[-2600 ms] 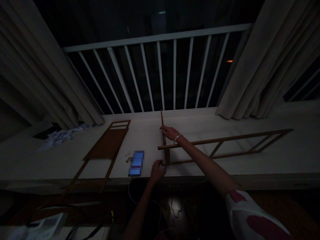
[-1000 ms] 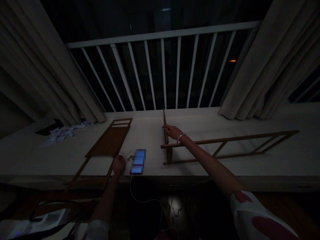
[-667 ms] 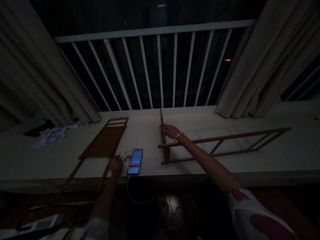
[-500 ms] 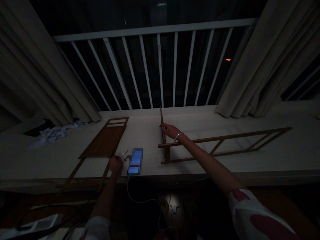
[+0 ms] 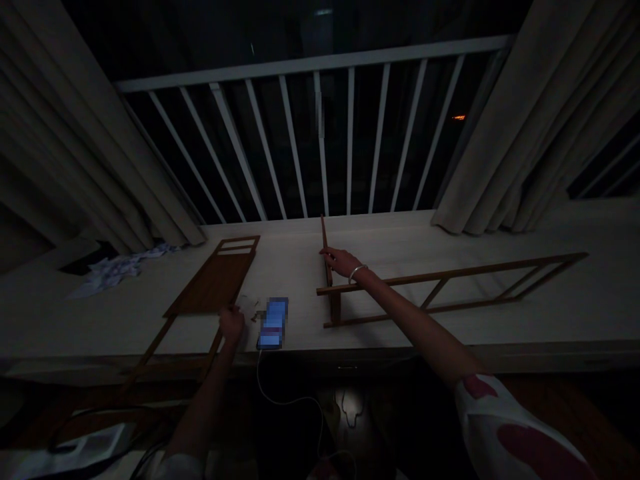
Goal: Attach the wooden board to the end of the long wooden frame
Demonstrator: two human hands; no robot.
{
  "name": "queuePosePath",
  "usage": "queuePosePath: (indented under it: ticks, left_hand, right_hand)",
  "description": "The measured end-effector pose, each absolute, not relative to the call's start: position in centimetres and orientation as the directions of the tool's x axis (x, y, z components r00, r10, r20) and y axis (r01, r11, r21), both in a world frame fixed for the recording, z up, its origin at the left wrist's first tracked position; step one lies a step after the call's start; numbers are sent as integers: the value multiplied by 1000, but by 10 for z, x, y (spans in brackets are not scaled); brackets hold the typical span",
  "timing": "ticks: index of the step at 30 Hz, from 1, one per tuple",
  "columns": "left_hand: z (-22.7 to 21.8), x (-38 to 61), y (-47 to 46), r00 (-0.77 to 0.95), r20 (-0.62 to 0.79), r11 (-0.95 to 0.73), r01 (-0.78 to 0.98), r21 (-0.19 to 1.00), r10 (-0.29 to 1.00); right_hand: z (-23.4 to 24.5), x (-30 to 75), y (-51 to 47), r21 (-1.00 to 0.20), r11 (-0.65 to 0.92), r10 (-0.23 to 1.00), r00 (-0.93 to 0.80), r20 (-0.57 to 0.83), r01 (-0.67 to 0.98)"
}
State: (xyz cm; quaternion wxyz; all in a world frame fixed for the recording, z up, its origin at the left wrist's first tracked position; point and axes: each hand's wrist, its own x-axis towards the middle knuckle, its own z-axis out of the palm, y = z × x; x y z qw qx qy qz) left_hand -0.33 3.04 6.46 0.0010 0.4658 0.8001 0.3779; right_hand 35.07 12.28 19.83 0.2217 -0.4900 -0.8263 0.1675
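In dim light, my right hand point(image 5: 342, 261), with a bracelet at the wrist, rests on the top edge of an upright wooden panel point(image 5: 327, 273) joined to a long wooden frame point(image 5: 450, 288) lying on the pale ledge point(image 5: 400, 243); its fingers curl over the edge. My left hand point(image 5: 231, 324) is closed beside several small hardware pieces point(image 5: 253, 309), just left of a lit phone point(image 5: 273, 323). What it pinches is too small and dark to name. A second brown panel point(image 5: 213, 283) with legs lies flat to the left of that hand.
A white railing point(image 5: 320, 133) stands behind the ledge, curtains point(image 5: 525, 127) on both sides. Crumpled paper point(image 5: 117, 270) lies at far left. A cable point(image 5: 290, 400) hangs from the phone; a pale object point(image 5: 75, 457) and cords sit on the floor at lower left.
My left hand left the frame's near corner, went left to the small pieces by the phone and lifted one briefly; now it sits closed there. The right hand has stayed on the panel.
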Motion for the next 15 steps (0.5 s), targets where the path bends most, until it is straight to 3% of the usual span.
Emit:
queuePosePath:
  ticks: [8,15]
  left_hand:
    - [81,59,16,-369,365,-67,618,784,855]
    - [61,122,-14,-207,262,-126,505,854,943]
  right_hand:
    - [201,351,121,-492,456,888,-419,191,741]
    - [198,351,124,-488,473,879,-428,209,734]
